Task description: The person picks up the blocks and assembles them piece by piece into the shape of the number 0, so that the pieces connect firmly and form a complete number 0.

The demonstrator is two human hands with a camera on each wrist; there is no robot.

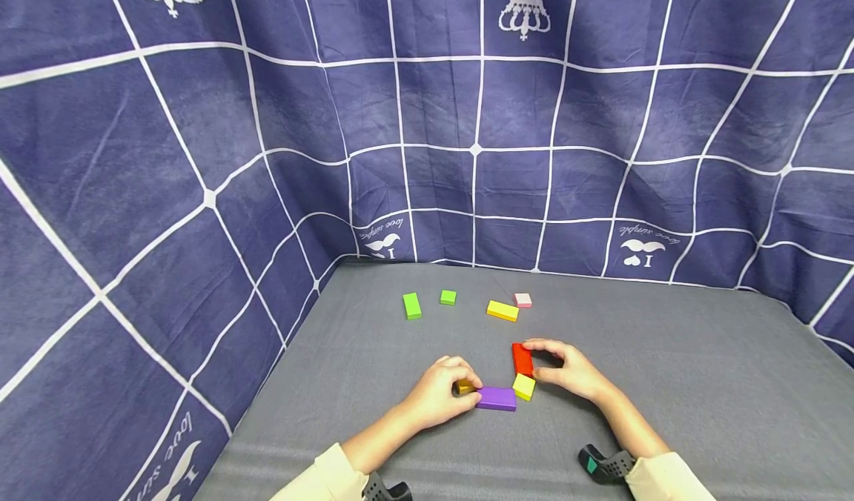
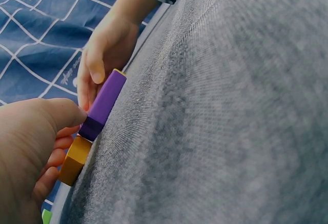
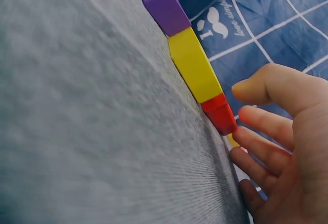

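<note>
A purple block (image 1: 497,399) lies on the grey cloth, its left end between the thumb and index finger of my left hand (image 1: 437,393). Beside that end an orange block (image 2: 76,160) sits partly covered by the same hand, whose other fingers curl behind it. At the purple block's right end is a yellow cube (image 1: 524,387), with a red block (image 1: 523,360) adjoining its far side. My right hand (image 1: 570,370) is at the red block, index finger over its far end. In the right wrist view, its thumb stands apart from the blocks and its fingers are loosely bent.
Farther back lie a long green block (image 1: 412,306), a small green block (image 1: 448,297), a long yellow block (image 1: 503,310) and a pale pink block (image 1: 523,300). A blue curtain (image 1: 440,108) with white lines borders the grey surface (image 1: 667,353) at the back and left.
</note>
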